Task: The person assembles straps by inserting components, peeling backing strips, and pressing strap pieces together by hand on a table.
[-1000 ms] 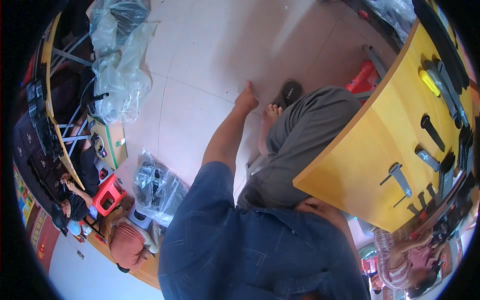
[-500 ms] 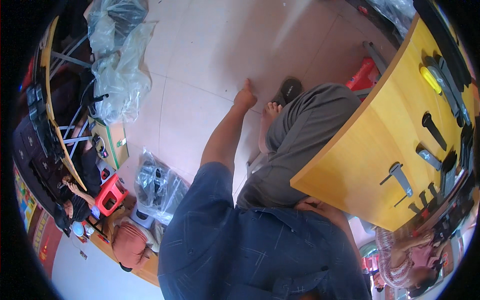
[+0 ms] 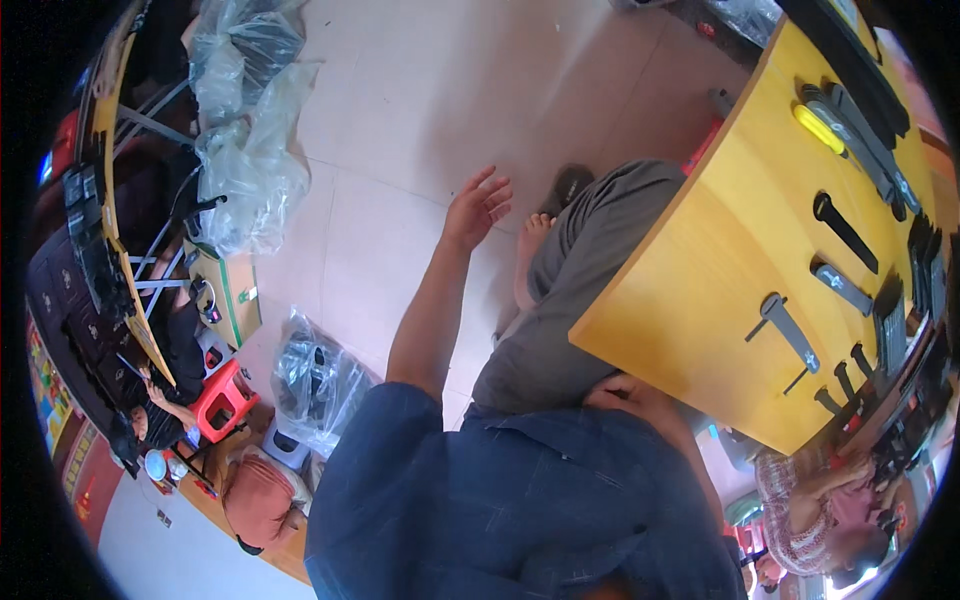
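Head view: the left hand hangs empty over the tiled floor, fingers spread, near a dark sandal. The right hand rests against the yellow desk's near edge; its grip is hidden.

clear plastic bags, perhaps holding dark parts, on floor.

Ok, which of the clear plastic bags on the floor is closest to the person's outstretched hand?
The big crumpled bag by the folding table, up and left of the left hand. The other bag, full of dark parts, lies lower down beside the elbow, near the red stool.
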